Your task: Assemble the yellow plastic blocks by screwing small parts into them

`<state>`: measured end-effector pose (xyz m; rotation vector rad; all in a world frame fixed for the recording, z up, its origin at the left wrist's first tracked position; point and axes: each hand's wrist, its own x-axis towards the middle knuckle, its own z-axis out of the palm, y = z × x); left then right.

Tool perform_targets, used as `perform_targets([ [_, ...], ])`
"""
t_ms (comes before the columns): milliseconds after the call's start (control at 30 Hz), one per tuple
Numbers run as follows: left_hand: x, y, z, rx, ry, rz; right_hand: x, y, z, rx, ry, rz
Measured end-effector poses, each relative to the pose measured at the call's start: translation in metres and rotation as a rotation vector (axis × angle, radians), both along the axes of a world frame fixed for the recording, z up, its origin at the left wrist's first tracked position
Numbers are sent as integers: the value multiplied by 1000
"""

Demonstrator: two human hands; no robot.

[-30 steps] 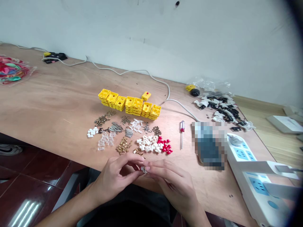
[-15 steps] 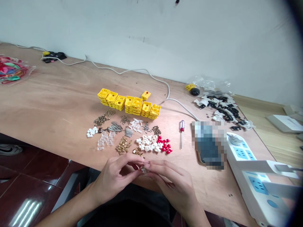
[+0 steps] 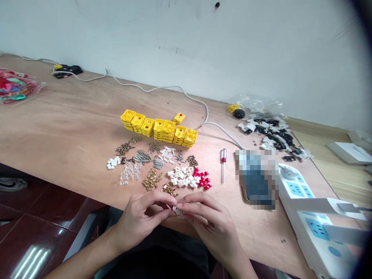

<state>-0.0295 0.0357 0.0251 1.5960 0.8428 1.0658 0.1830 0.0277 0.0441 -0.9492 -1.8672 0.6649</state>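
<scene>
Your left hand (image 3: 139,221) and right hand (image 3: 210,226) meet at the near edge of the table (image 3: 66,128), fingertips pressed together on a small white part with a touch of red (image 3: 175,209). Both hands pinch it from opposite sides; its exact shape is too small to tell.

Just beyond your fingertips, at 12 o'clock, lie sorted little heaps: brass pieces (image 3: 152,179), white plastic pieces (image 3: 181,177) and red caps (image 3: 202,179) at 1 o'clock of the grip. Clear pieces (image 3: 129,172) and another small white heap (image 3: 113,162) sit toward 11 o'clock, with grey metal strips (image 3: 141,156) and screws (image 3: 125,146) behind them. Farther out at 12 o'clock stands a row of yellow housings (image 3: 158,129).

At 2 o'clock a red-handled screwdriver (image 3: 223,164) lies alone, near a white power strip (image 3: 302,205) at 3 o'clock. A white cable (image 3: 162,88) runs along the far side, and a pile of black and white parts (image 3: 273,133) lies at 2 o'clock, well apart.
</scene>
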Motion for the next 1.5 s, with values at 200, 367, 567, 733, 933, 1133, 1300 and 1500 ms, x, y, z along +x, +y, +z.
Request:
perform_targets([
  [200,-1,2,0,44,32,23,1,1,-1,-51,36,-19],
  [367,-1,2,0,31,25,30,1,1,-2,-84,48,-53],
  [567,0,1,3,23,13,51,3,0,0,-92,72,-53],
  [733,1,1,3,4,2,46,2,1,0,-70,76,-32],
  [933,2,-1,0,-26,-31,63,0,1,-1,-46,64,-35],
  [1133,2,-1,1,-30,-33,57,0,-1,-2,-20,69,-44],
  [1300,2,-1,1,-34,-60,51,0,-1,-2,8,52,-55],
  [1500,1,-1,0,26,-41,64,1,-1,-1,92,46,-90],
])
